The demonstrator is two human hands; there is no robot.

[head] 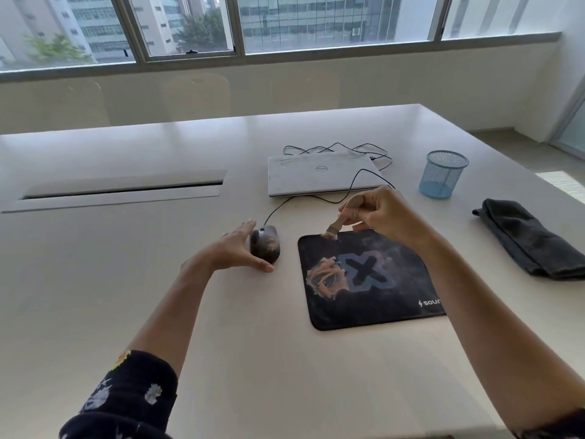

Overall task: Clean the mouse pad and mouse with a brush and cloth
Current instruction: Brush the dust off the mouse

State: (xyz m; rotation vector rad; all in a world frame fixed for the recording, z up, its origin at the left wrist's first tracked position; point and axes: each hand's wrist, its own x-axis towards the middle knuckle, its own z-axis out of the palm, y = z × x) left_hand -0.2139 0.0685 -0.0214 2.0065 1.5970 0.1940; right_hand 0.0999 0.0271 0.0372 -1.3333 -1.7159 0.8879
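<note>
A dark printed mouse pad [370,280] lies flat on the white table. A dark wired mouse [266,245] rests on the table just left of the pad. My left hand [235,250] cups the mouse's left side, fingers spread, thumb at its near end. My right hand [380,213] pinches a small wooden-handled brush [334,229] whose bristles touch the pad's far left corner. A dark grey folded cloth [535,242] lies at the right.
A shut white laptop [323,174] sits beyond the pad, with the mouse cable [351,185] looping over it. A blue mesh cup [441,174] stands far right. A cable slot [123,190] opens in the table at the left.
</note>
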